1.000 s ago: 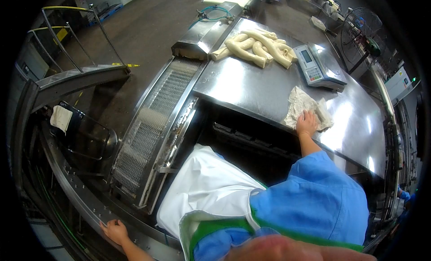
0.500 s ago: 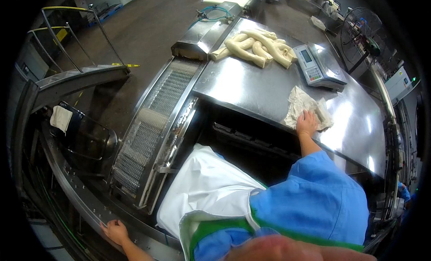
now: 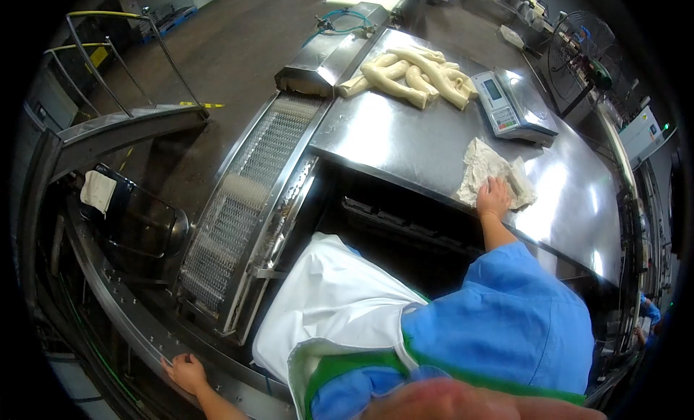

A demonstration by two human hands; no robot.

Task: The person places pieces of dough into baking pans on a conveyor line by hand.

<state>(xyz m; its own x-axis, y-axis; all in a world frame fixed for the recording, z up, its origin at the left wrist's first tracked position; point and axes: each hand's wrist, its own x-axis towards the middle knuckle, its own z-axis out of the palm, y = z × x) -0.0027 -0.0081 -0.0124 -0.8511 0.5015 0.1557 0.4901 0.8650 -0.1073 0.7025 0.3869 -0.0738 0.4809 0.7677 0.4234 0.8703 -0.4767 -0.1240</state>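
The right hand [image 3: 494, 197] lies loosely open on the cloth [image 3: 478, 167] near the front edge of the worktop [image 3: 376, 134]; the left hand [image 3: 186, 371] rests on a metal rail [image 3: 141, 337], its grip hard to tell. Just beyond the cloth stands a scale [image 3: 515, 105], with thick pale rolls [image 3: 437, 76] heaped farther left, beside a mesh conveyor [image 3: 238, 196]. The cloth is off-white and crumpled.

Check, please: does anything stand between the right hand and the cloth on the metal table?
Nothing visible does: the right hand rests directly on the crumpled cloth. The digital scale stands beyond the cloth, not between them.
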